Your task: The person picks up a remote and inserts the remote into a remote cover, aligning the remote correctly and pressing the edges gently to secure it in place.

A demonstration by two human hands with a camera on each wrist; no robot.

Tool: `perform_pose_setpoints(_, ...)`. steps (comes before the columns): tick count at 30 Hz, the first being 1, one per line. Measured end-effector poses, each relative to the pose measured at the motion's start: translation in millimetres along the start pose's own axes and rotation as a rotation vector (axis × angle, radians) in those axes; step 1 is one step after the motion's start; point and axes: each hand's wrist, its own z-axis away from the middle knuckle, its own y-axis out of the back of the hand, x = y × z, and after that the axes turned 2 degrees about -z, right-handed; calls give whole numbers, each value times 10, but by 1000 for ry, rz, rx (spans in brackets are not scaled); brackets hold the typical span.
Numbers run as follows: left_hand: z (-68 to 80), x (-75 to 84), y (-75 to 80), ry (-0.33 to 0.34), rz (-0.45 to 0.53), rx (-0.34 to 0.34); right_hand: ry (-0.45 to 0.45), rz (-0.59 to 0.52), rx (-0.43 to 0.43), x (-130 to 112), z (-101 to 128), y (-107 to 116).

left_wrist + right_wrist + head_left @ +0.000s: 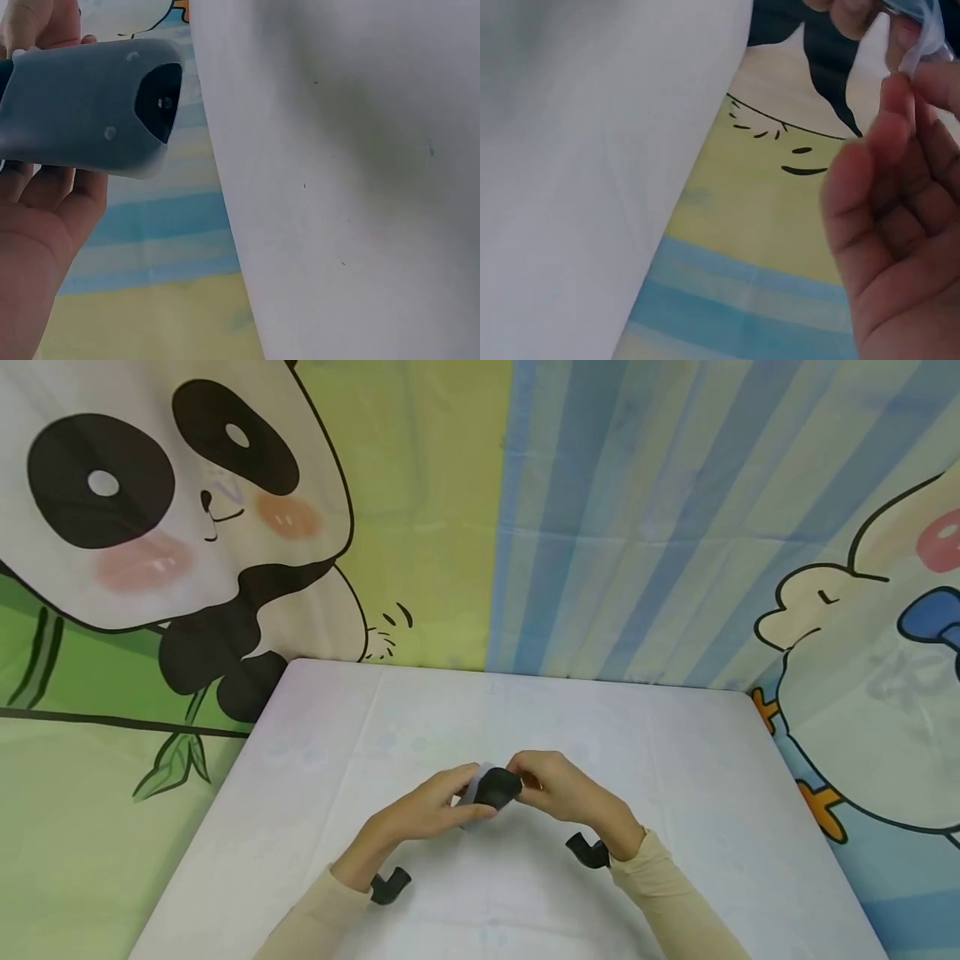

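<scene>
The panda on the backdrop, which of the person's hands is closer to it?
Left. The left hand holds the grey-and-black object on the side toward the panda; the right hand grips the same object from the side away from it.

- The small grey rounded case (82, 112) held above the white table looks like smooth, matt soft plastic, with a glossy black oval window (159, 101).
- The white table (675, 793) wears a smooth, faintly creased matt cloth.
- The cartoon backdrop (420, 510) behind the table is printed fabric with a slight sheen.

Bright, even light; blurry wrist views
</scene>
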Motion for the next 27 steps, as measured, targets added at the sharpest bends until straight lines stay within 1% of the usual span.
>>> perform_pose_setpoints(2,4,-2,2,-6,-1,-10,-22,109,-56,-13,-1,-4)
perform_pose_setpoints(4,6,-6,3,-11,-6,-13,-40,160,-76,-12,2,-23)
perform_pose_setpoints(5,8,-9,4,-12,-8,-10,-46,171,-69,-5,6,-39)
perform_pose_setpoints(7,17,-13,7,-5,-16,16,-56,121,-17,10,23,-72)
perform_pose_setpoints(10,33,-20,9,14,-27,75,-39,-43,103,9,46,-116)
perform_pose_setpoints(13,27,-11,4,21,-66,149,6,-277,210,-26,49,-138)
perform_pose_setpoints(15,1,-4,-10,1,-96,178,20,-445,263,-72,33,-132)
perform_pose_setpoints(18,-45,23,-36,-58,-164,208,26,-684,331,-159,-5,-104)
perform_pose_setpoints(19,-58,29,-44,-77,-186,215,28,-734,352,-192,-22,-89)
perform_pose_setpoints(20,-67,37,-49,-94,-204,223,26,-763,373,-225,-36,-75)
perform_pose_setpoints(21,-75,45,-53,-110,-225,232,25,-780,388,-254,-49,-62)
perform_pose_setpoints(22,-79,56,-53,-124,-248,242,25,-773,402,-282,-60,-53)
perform_pose_setpoints(24,-86,77,-47,-142,-283,258,28,-718,430,-331,-79,-32)
perform_pose_setpoints(26,-81,108,-33,-146,-307,268,52,-569,448,-362,-86,-22)
perform_pose_setpoints(27,-72,131,-24,-147,-314,272,75,-467,447,-373,-89,-22)
